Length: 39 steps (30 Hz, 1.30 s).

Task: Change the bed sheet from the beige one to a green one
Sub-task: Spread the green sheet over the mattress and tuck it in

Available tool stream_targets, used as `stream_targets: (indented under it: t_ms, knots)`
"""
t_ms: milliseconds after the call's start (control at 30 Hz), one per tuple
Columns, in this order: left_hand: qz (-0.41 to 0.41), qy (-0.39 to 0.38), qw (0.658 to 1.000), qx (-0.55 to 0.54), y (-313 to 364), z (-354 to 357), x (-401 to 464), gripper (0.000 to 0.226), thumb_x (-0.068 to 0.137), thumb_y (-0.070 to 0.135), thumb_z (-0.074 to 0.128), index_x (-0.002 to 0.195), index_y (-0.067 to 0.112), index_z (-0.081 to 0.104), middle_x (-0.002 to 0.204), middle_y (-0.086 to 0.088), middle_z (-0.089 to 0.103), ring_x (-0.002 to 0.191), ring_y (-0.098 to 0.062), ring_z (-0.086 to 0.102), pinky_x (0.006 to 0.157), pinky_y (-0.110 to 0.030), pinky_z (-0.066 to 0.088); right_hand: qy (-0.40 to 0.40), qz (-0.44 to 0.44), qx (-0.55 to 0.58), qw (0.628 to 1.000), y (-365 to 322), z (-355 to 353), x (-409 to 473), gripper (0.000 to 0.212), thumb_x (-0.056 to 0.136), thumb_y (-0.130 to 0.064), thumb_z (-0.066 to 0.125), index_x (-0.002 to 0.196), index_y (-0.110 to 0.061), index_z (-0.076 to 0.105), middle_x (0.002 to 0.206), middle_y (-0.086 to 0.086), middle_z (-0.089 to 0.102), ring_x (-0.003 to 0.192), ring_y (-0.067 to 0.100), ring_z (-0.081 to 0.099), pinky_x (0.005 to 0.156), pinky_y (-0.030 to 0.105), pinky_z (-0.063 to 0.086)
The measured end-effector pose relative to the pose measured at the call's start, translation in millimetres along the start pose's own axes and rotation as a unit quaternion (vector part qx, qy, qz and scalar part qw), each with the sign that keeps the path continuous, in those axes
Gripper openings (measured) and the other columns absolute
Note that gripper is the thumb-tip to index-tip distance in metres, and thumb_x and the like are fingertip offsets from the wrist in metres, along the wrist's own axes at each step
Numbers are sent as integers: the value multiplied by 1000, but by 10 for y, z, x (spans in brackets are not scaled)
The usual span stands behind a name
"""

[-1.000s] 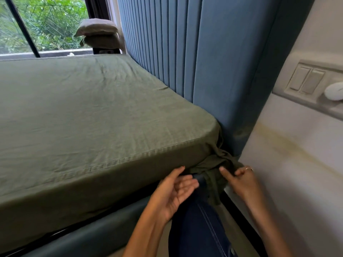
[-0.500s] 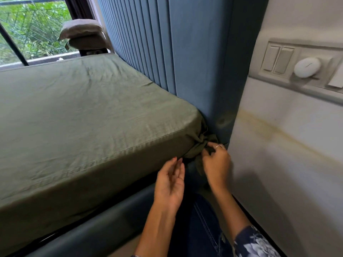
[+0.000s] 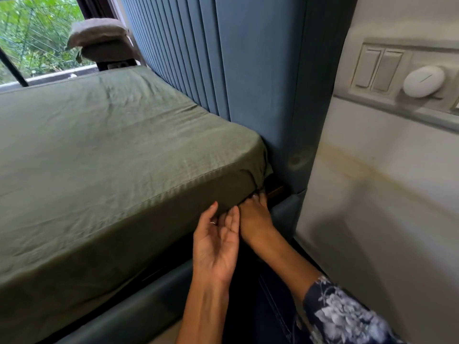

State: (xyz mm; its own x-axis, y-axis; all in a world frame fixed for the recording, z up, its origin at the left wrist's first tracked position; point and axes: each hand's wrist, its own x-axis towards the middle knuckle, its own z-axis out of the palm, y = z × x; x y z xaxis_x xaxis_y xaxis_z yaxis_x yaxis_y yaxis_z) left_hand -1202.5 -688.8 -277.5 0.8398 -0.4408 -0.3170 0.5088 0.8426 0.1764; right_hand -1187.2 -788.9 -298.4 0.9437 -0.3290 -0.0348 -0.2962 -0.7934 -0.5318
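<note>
Nearest, the left hand (image 3: pixel 215 247): palm up, fingers (image 3: pixel 211 212) straight and released, tips touching the lower hem of the green sheet (image 3: pixel 104 150) on the mattress side.

Just beside it toward the wall, the right hand (image 3: pixel 255 214): its fingertips are hidden under the sheet's corner, so a grasp cannot be told; it looks to be tucking cloth under the mattress.

Task's thing: the green sheet lies directly ahead of and above both hands, and its hem runs long away from the fingers, left along the bed side. The right hand is nearer the corner.

Room: tight beyond the right hand, where the blue headboard (image 3: pixel 260 83) and the wall (image 3: pixel 372 207) close in; open leftward along the bed frame (image 3: pixel 129 301).

Farthest: a beige bundle (image 3: pixel 99 33) by the window, past the bed's far end.
</note>
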Motion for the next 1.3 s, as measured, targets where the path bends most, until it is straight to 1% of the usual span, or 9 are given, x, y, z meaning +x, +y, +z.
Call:
stream_targets:
  t_ms: [167, 300, 467, 767, 967, 1067, 1133, 1267, 1300]
  knots:
    - [-7, 20, 1000, 3, -32, -26, 30, 117, 24, -1, 95, 133, 7, 52, 123, -15, 63, 115, -27, 61, 103, -41, 45, -102, -167, -149, 969, 325, 31, 445, 49, 97, -24, 46, 144, -11, 39, 151, 13, 36, 138, 29, 33, 112, 37, 30]
    - [1, 14, 1000, 2, -114, 59, 39, 114, 24, 3, 95, 130, 12, 55, 123, -12, 64, 117, -22, 59, 106, -35, 40, -82, -235, -189, 950, 454, -128, 210, 33, 83, -26, 44, 96, -10, 69, 97, 11, 70, 95, 28, 66, 92, 45, 49]
    - [25, 22, 999, -20, -256, 77, 145, 99, 22, 0, 93, 115, 11, 62, 118, -8, 67, 114, -18, 60, 101, -29, 43, 184, -280, -75, 939, 892, -79, -473, 45, 99, -38, 34, 126, -14, 61, 135, 2, 57, 129, 16, 48, 111, 45, 29]
    - [31, 33, 999, -1, -318, 236, 131, 24, 71, -4, 63, 90, 8, 73, 99, -8, 72, 93, -16, 67, 90, -25, 51, 33, -171, -178, 968, 650, -97, -19, 86, 83, -54, -2, 131, -8, 51, 135, 12, 52, 137, 22, 35, 118, 38, -1]
    - [-106, 73, 945, 299, -85, 353, -344, 11, 87, 17, 66, 92, 8, 66, 85, -8, 70, 80, -13, 67, 69, -16, 54, -16, -154, -194, 969, 532, -244, 64, 75, 86, -50, 5, 114, -13, 63, 121, 13, 60, 131, 25, 41, 116, 46, 5]
    - [-113, -89, 836, 529, 330, 443, -869, 20, 87, 24, 64, 104, 13, 65, 101, -7, 73, 99, -20, 67, 83, -23, 52, 172, -154, -5, 973, 766, -224, -22, 55, 89, -46, 30, 94, -10, 71, 95, 12, 69, 96, 32, 65, 91, 41, 46]
    - [62, -167, 731, 659, 642, 456, -1028, 30, 80, 23, 73, 108, 14, 66, 100, -6, 74, 93, -14, 69, 83, -25, 53, 239, -60, 110, 963, 839, -261, -83, 31, 91, -35, 46, 105, -16, 67, 95, 10, 71, 88, 32, 67, 80, 41, 53]
    - [485, -155, 226, 831, 1157, 278, -893, 23, 87, 30, 65, 105, 18, 73, 100, 6, 72, 92, -11, 68, 81, -31, 54, 304, -16, 208, 929, 626, -405, -100, 24, 97, -34, 46, 116, -24, 57, 77, -1, 67, 62, 19, 66, 67, 41, 55]
    - [523, -141, 157, 826, 1250, 221, -845, 22, 89, 30, 63, 104, 18, 73, 102, 5, 72, 93, -13, 68, 81, -32, 53, 309, -18, 216, 926, 547, -432, -73, 25, 99, -32, 45, 117, -21, 58, 71, -3, 64, 53, 13, 62, 63, 38, 54]
